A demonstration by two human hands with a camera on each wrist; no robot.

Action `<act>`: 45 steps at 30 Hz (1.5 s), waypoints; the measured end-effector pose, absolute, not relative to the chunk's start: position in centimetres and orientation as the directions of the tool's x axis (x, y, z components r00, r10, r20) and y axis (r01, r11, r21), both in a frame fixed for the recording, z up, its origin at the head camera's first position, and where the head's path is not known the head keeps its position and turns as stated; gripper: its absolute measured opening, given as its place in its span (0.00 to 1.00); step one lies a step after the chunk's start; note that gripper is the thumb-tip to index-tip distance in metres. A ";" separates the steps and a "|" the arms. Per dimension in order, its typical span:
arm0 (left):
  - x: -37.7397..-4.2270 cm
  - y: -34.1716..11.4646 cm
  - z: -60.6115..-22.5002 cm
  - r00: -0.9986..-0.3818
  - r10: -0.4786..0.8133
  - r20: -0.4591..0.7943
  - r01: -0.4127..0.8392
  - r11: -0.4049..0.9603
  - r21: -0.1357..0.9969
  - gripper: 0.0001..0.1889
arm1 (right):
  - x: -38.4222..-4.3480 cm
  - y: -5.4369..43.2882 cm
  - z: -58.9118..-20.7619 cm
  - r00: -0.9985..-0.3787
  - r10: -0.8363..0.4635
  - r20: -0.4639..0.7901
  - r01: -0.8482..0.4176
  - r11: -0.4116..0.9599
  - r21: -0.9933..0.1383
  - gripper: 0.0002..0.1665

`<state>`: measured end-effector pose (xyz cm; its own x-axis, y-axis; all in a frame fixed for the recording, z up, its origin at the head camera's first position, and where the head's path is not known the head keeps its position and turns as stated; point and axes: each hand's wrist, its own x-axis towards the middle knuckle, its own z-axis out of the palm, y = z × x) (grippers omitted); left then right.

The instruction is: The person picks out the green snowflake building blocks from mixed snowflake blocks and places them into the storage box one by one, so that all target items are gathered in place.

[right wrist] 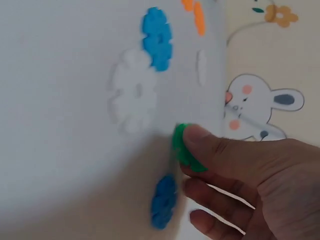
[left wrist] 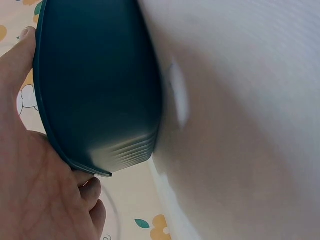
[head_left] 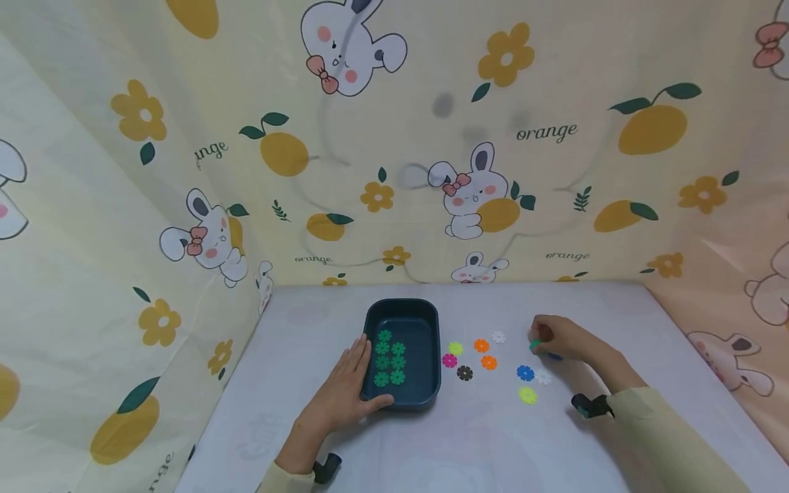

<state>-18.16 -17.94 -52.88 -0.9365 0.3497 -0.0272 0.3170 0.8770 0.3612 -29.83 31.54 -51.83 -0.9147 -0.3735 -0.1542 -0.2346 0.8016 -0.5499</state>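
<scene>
A dark blue-green tray (head_left: pixel 408 404) stands on the table with several green flower-shaped discs (head_left: pixel 397 361) lying in its left half. Along its left side rests my left hand (head_left: pixel 345 390), fingers straight and thumb at the near rim; the left wrist view shows the palm by the tray's outer wall (left wrist: pixel 100 90). My right hand (head_left: pixel 564 337) pinches a green flower-shaped disc (right wrist: pixel 182 145) between thumb and fingers, just above the table at the right. Below that hand lies a blue disc (right wrist: pixel 164 202), partly hidden in the head view.
Between tray and right hand lie loose discs: pink (head_left: pixel 450 361), black (head_left: pixel 465 373), orange (head_left: pixel 489 363), yellow-green (head_left: pixel 527 395), blue (head_left: pixel 525 373) and white (head_left: pixel 498 337). A patterned cloth (head_left: pixel 401 205) hangs behind the white table (head_left: pixel 468 452) and along its sides.
</scene>
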 end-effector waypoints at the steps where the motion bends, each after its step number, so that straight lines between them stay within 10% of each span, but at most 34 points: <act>1: -18.2 -18.0 -52.9 -0.936 0.351 -0.026 0.318 0.876 0.363 0.64 | -29.9 31.3 -51.5 -0.910 -0.387 -0.151 -0.248 0.798 -0.550 0.14; 26: -18.2 -18.2 -53.2 -0.934 0.358 -0.012 0.328 0.868 0.374 0.63 | -34.6 15.2 -47.1 -0.726 -0.685 0.050 -0.474 0.448 -0.758 0.08; 45: -18.3 -18.2 -53.1 -0.931 0.363 -0.031 0.323 0.863 0.389 0.63 | -37.0 7.5 -50.8 -0.662 -0.749 0.002 -0.538 0.474 -0.697 0.06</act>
<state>-18.35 -18.23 -53.10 -0.9314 0.3627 -0.0309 0.3230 0.8626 0.3893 -37.00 7.49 -50.77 -0.6621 -0.7494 0.0016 -0.5381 0.4740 -0.6970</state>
